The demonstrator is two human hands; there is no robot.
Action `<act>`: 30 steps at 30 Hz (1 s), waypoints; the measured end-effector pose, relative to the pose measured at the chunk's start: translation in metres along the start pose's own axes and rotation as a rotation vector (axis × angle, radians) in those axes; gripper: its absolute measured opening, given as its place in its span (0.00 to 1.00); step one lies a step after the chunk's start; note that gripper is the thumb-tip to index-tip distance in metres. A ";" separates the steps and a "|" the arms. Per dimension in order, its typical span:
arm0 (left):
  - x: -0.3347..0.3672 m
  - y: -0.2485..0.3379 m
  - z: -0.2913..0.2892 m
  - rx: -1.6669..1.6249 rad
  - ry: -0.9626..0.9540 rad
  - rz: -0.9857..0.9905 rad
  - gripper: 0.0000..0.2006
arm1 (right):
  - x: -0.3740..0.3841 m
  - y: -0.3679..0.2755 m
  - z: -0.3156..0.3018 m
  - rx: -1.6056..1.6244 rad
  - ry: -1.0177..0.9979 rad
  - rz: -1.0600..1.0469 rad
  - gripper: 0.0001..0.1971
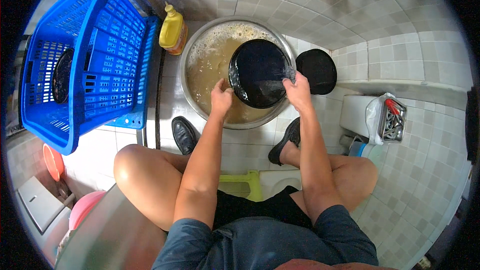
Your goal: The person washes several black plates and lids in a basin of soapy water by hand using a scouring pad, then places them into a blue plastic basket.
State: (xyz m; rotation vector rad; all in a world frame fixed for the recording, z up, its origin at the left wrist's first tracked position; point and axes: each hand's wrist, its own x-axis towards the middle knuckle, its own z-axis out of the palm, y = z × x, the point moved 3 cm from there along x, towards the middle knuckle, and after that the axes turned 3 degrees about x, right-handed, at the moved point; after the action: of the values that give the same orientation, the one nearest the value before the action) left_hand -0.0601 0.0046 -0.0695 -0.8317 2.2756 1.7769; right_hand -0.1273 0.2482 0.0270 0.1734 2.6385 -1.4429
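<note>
A round black plate (260, 70) is tilted over a wide steel basin (186, 52) full of brownish soapy water. My left hand (220, 97) grips the plate's lower left rim. At the plate's right edge my right hand (297, 90) presses a small wet scrubbing pad (289, 73) against the surface. I sit low with both knees spread on either side of the basin.
A yellow detergent bottle (172, 30) stands behind the basin on the left. A large blue plastic crate (85, 55) holds a dark plate (62, 75). Another black plate (317, 70) lies on the tiled floor to the right, near a bagged metal rack (392, 120).
</note>
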 end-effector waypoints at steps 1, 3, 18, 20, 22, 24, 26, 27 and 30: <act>0.003 -0.002 0.002 -0.252 -0.065 -0.093 0.18 | 0.004 0.002 -0.002 0.077 -0.022 0.010 0.12; 0.005 -0.006 0.002 -0.540 -0.183 -0.259 0.08 | 0.007 0.008 -0.003 0.204 -0.047 0.040 0.11; 0.014 -0.046 -0.009 -0.725 0.035 -0.420 0.06 | -0.007 0.122 0.082 0.191 -0.133 0.579 0.17; 0.021 -0.057 -0.020 -0.714 0.027 -0.398 0.07 | -0.004 0.124 0.096 0.165 -0.168 0.604 0.20; 0.028 -0.056 -0.013 -0.716 -0.013 -0.377 0.08 | 0.004 0.136 0.096 0.055 -0.164 0.640 0.21; 0.027 -0.072 -0.033 -0.711 0.046 -0.384 0.08 | -0.005 0.112 0.113 0.082 -0.268 0.710 0.21; 0.032 -0.068 -0.030 -0.711 0.045 -0.382 0.10 | -0.001 0.110 0.112 0.103 -0.303 0.701 0.20; 0.034 -0.067 -0.029 -0.713 0.050 -0.381 0.11 | -0.001 0.109 0.113 0.105 -0.301 0.702 0.20; 0.038 -0.061 -0.024 -0.665 0.059 -0.371 0.14 | 0.003 0.112 0.110 0.137 -0.202 0.709 0.12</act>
State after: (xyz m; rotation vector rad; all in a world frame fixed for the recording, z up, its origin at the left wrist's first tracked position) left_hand -0.0564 -0.0393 -0.1311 -1.3093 1.3986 2.3389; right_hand -0.1058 0.2155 -0.1256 0.8285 1.9967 -1.2864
